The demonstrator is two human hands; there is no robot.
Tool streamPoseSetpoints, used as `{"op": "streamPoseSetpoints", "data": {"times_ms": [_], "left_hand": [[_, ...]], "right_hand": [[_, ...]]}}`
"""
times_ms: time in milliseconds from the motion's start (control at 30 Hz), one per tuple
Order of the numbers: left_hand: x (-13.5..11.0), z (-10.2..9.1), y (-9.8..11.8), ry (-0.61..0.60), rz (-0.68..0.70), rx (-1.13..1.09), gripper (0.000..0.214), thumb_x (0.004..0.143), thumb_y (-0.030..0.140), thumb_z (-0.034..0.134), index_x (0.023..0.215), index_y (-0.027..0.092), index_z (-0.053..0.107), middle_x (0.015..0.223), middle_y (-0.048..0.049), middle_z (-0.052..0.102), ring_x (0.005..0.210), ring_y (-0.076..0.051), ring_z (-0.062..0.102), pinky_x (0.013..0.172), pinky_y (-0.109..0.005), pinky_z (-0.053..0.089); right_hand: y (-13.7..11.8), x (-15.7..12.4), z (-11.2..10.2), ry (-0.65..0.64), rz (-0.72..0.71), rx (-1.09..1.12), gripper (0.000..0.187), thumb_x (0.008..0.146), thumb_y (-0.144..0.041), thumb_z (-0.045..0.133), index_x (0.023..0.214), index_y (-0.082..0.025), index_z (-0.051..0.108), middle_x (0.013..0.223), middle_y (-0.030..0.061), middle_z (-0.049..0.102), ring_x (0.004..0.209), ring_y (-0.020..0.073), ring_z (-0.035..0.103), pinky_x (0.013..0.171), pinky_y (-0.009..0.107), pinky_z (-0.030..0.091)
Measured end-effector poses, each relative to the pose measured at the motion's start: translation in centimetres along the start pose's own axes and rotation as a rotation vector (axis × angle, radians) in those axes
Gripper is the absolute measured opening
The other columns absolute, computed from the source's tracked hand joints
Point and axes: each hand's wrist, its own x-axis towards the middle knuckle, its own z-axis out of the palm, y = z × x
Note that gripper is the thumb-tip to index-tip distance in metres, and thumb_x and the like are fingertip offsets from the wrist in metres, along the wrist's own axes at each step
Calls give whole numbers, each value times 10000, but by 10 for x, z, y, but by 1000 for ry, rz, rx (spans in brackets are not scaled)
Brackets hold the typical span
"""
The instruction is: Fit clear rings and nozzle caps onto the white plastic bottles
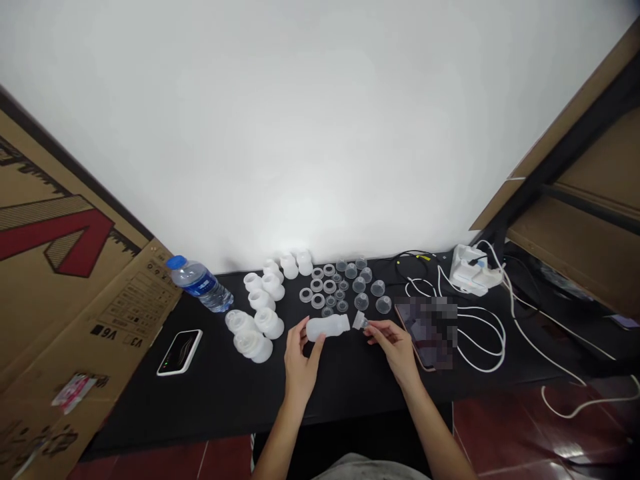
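Note:
My left hand (303,357) is closed around a white baby bottle (327,327), held on its side with its neck toward the right. In my right hand (393,343) a clear bottle nipple with its ring (360,321) is pinched between the fingers. The ring faces the bottle's neck, with a small gap between the two. Beyond my hands lie several collar rings (317,285), small clear nipples (341,305) and clear dome caps (361,302). More white bottles (263,299) stand to the left, and two nearer bottles (253,345) have clear caps on.
A water bottle (203,285) with a blue cap and a white-framed device (180,352) are at the left by a cardboard box (75,320). On the right lie a phone (423,337), white cables (493,333) and a white power adapter (473,270). A white wall (320,133) rises behind.

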Motion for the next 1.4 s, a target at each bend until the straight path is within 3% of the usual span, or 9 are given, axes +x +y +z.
{"op": "streamPoseSetpoints", "data": {"times_ms": [200, 733, 1200, 1400], "left_hand": [[0, 1, 0, 8, 4, -16, 567, 945, 594, 763, 1372, 240, 648, 1343, -138, 713, 1233, -307, 736, 1059, -491, 627], [-1, 0, 4, -51, 51, -49, 540, 959, 546, 774, 1390, 252, 637, 1349, -127, 705, 1236, -294, 744, 1065, -470, 629], [-2, 0, 5, -63, 56, -62, 532, 957, 545, 774, 1377, 247, 639, 1337, -125, 707, 1221, -284, 748, 1066, -468, 631], [-2, -2, 10, -45, 17, -65, 502, 943, 575, 772, 1296, 229, 684, 1214, -110, 745, 1093, -266, 775, 965, -413, 657]], "right_hand": [[-3, 0, 2, -37, -80, -87, 318, 861, -519, 902, 967, -228, 834, 883, 50, 785, 674, 179, 688, 635, 314, 607], [0, 1, -2, -92, -89, -178, 311, 932, -532, 834, 1001, -229, 841, 929, 51, 766, 739, 186, 647, 678, 298, 542], [-9, -1, 2, -77, -33, -145, 418, 886, -622, 845, 915, -206, 818, 752, 49, 737, 667, 200, 657, 623, 310, 560], [-11, -3, 0, -84, -98, -163, 342, 897, -571, 849, 933, -230, 837, 867, 59, 770, 731, 209, 673, 680, 328, 575]]}}
